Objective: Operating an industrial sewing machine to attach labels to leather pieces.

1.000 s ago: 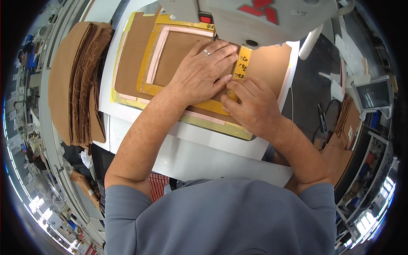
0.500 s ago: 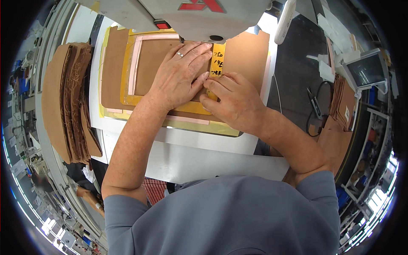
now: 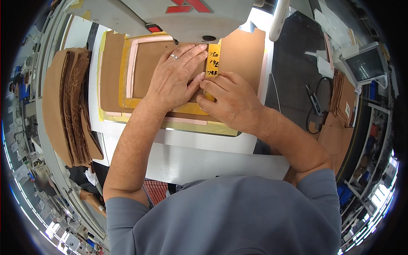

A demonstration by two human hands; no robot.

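My left hand lies flat with its fingers stretched over the brown fabric piece inside a yellow rectangular frame. A ring shows on one finger. Close beside it, my right hand has its fingers bent and closed at the frame's right bar, which bears dark handwriting. The thumb and fingertips of that hand partly cover the bar. Pale pink strips line the frame's inner left and top edges. Under the frame lies a larger brown sheet on a yellow-edged board.
A grey machine head with a red emblem overhangs the far edge of the work. Stacked brown pieces stand at the left, and more brown pieces at the right. A small screen and a dark-handled tool are at the right.
The view has shifted slightly, and the machine appears a little higher and further left. Both hands keep about the same place on the frame and fabric.
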